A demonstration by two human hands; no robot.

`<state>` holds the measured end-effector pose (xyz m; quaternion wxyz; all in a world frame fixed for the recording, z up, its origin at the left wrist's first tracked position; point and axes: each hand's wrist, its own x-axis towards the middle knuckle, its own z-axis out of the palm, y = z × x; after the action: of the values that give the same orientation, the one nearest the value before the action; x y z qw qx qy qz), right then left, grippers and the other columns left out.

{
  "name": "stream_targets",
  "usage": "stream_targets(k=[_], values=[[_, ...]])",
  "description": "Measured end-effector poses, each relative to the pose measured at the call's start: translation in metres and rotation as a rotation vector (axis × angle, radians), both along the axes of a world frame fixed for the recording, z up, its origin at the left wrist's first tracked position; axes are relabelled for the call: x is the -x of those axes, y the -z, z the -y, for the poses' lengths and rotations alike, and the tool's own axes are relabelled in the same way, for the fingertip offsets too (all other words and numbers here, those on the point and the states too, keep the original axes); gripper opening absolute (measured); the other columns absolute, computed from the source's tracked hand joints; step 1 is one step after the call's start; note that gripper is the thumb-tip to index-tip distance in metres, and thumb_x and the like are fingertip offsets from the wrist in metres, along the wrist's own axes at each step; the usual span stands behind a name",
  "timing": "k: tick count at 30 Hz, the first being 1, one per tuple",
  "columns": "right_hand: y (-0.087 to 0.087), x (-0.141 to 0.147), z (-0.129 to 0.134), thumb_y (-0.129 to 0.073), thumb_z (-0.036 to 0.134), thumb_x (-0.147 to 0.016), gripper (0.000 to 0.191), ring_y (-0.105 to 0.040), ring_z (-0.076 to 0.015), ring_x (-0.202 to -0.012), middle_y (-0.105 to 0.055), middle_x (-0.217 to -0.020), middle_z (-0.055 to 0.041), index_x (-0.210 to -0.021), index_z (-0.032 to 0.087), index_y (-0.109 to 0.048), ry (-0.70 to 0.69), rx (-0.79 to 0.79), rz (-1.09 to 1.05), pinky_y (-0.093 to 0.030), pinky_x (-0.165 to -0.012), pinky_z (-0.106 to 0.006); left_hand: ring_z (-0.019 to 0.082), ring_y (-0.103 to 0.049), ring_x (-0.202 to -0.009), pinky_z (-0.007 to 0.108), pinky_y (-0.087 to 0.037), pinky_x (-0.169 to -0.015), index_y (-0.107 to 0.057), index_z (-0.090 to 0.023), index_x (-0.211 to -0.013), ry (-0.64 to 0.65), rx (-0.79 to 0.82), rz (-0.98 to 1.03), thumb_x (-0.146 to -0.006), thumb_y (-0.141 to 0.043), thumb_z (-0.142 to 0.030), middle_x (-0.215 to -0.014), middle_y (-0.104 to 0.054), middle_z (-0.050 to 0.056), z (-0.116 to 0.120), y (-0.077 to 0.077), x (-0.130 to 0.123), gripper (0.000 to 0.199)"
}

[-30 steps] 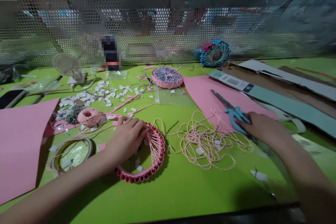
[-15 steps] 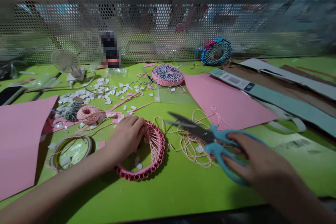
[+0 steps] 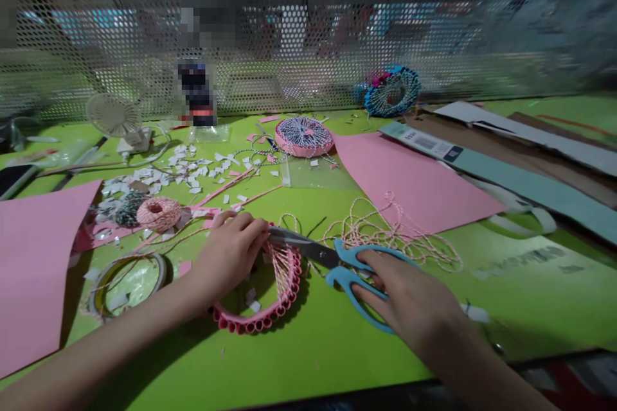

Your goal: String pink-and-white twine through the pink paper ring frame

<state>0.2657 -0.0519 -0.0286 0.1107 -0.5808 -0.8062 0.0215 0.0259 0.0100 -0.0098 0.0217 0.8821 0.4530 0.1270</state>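
Note:
My left hand [image 3: 234,247] grips the upper left rim of a pink ring [image 3: 260,320] edged with small paper loops, with pink twine strung across its right side. In my right hand [image 3: 409,295] are blue-handled scissors [image 3: 359,257], fingers through the handles. Their blade tips reach the ring's top edge, close against my left fingertips. Whether a strand lies between the blades cannot be made out. A loose tangle of pink twine [image 3: 385,231] lies behind the scissors.
Tape roll [image 3: 161,270] and pink twine ball [image 3: 159,213] lie left, with white paper scraps [image 3: 193,170] behind. Pink sheets [image 3: 409,180] flank the work. Farther back are a round woven piece [image 3: 304,136], a blue one [image 3: 393,91], a small fan [image 3: 114,117] and cardboard strips [image 3: 506,173].
My right hand has moved left with the scissors, bringing their blades to the ring's top. The scissors have closed somewhat. The twine tangle has shifted right. My left hand keeps its hold.

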Motion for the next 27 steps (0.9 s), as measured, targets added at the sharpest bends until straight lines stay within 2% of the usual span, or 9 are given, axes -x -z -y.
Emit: stream_targets(k=[3,8,15,21,23,27], values=[[-0.005,0.006,-0.002,-0.053,0.024,-0.069,0.015,-0.059,-0.0169,-0.057,-0.063,-0.069,-0.0038,-0.084,0.020,-0.053,0.024,0.012,0.043,-0.043,-0.046,-0.024,0.017,-0.045,-0.072,0.036,-0.034,-0.075,-0.054,-0.015,-0.082,-0.001,-0.002,-0.016,-0.085,-0.031,-0.022,-0.077,-0.055,0.005,0.000,-0.001,0.000,0.024],[-0.007,0.011,-0.002,-0.049,0.024,-0.072,0.012,-0.060,-0.0198,-0.058,-0.062,-0.067,-0.0048,-0.082,0.020,-0.053,0.008,-0.067,0.151,-0.041,-0.047,-0.027,0.016,-0.046,-0.072,0.036,-0.033,-0.077,-0.054,-0.016,-0.081,-0.005,-0.005,-0.021,-0.086,-0.030,-0.021,-0.076,-0.055,0.005,0.001,0.000,0.000,0.025],[-0.006,0.011,-0.003,-0.052,0.024,-0.071,0.006,-0.059,-0.0186,-0.055,-0.062,-0.061,-0.0026,-0.076,0.021,-0.054,0.001,-0.125,0.243,-0.039,-0.047,-0.025,0.016,-0.044,-0.071,0.036,-0.033,-0.076,-0.054,-0.014,-0.080,0.005,-0.007,-0.012,-0.085,-0.032,-0.020,-0.076,-0.054,0.006,0.000,0.000,0.000,0.023],[0.000,0.007,-0.005,-0.048,0.020,-0.073,0.005,-0.059,-0.0175,-0.052,-0.062,-0.059,-0.0023,-0.073,0.021,-0.053,-0.039,-0.123,0.215,-0.036,-0.045,-0.024,0.017,-0.043,-0.071,0.035,-0.034,-0.072,-0.052,-0.015,-0.078,0.018,-0.015,0.047,-0.084,-0.033,-0.019,-0.075,-0.053,0.005,0.001,0.001,0.001,0.020],[-0.001,0.001,-0.007,-0.046,0.021,-0.073,0.006,-0.058,-0.0180,-0.050,-0.062,-0.058,-0.0026,-0.073,0.021,-0.052,0.025,-0.107,0.190,-0.034,-0.042,-0.024,0.016,-0.043,-0.071,0.033,-0.035,-0.068,-0.049,-0.015,-0.077,0.006,-0.026,0.129,-0.084,-0.034,-0.019,-0.075,-0.052,0.005,0.002,0.001,0.002,0.017],[-0.013,-0.021,-0.021,-0.043,0.026,-0.075,0.010,-0.054,-0.0179,-0.045,-0.061,-0.057,-0.0032,-0.077,0.020,-0.051,0.288,-0.028,0.099,-0.030,-0.039,-0.023,0.015,-0.043,-0.071,0.029,-0.036,-0.063,-0.043,-0.017,-0.075,-0.021,-0.081,0.268,-0.082,-0.033,-0.015,-0.073,-0.051,0.004,0.000,-0.010,0.006,0.012]])
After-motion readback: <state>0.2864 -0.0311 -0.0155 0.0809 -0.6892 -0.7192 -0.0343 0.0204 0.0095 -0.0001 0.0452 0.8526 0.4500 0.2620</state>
